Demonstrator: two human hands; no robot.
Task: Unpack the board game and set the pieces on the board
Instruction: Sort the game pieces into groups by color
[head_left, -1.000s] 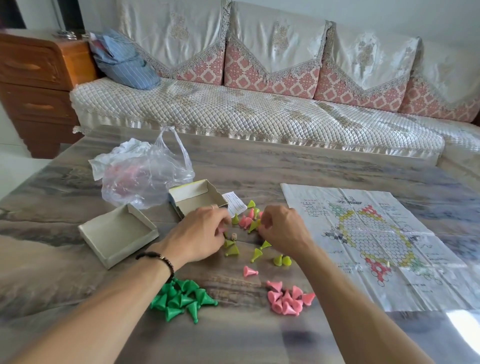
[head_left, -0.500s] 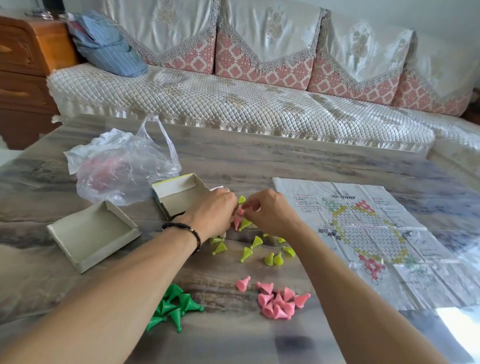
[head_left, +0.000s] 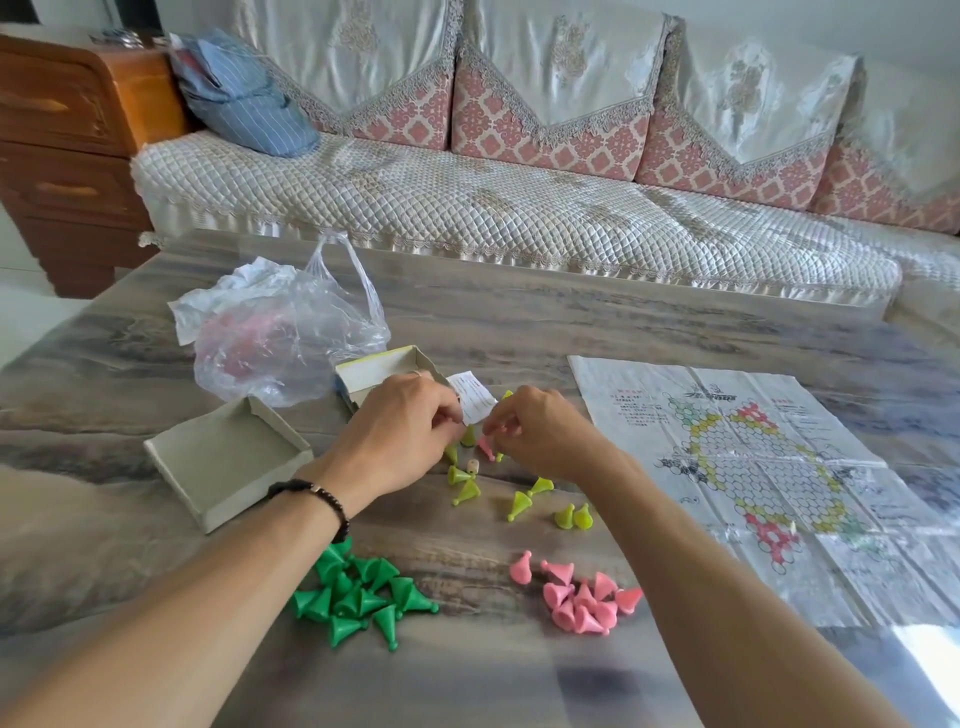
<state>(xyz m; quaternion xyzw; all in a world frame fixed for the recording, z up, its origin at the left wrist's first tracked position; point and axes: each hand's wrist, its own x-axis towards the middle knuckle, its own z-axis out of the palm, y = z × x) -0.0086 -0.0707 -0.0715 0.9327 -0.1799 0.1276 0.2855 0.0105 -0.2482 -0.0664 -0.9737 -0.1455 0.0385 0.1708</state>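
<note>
On the marbled surface (head_left: 519, 322) before a quilted sofa (head_left: 467, 208), both hands work over a scatter of small cone-shaped pieces. The left hand (head_left: 400, 431) has its fingers curled down toward its thumb, and the right hand (head_left: 535, 431) curls the same way; each grip looks pinched on something small, but what, if anything, lies between the fingertips cannot be told. Just under them lie a pink piece (head_left: 487, 447) and a small pale die (head_left: 472, 465), with yellow-green pieces (head_left: 519, 504) strewn nearer the person. A heap of dark green pieces (head_left: 363, 597) sits under the left forearm, a heap of pink pieces (head_left: 582, 597) beside the right forearm.

The paper board (head_left: 753, 467) lies unfolded to the right, printed with a ring of hexagon cells in red, yellow and green; its red and black lettering is too small to read. A small printed slip (head_left: 470, 395) pokes out between the hands, its text also illegible. Two open box halves (head_left: 223, 457) (head_left: 374, 369) lie left of the hands, a crumpled plastic bag (head_left: 275, 332) behind them. A black bead bracelet (head_left: 317, 493) circles the left wrist.
</note>
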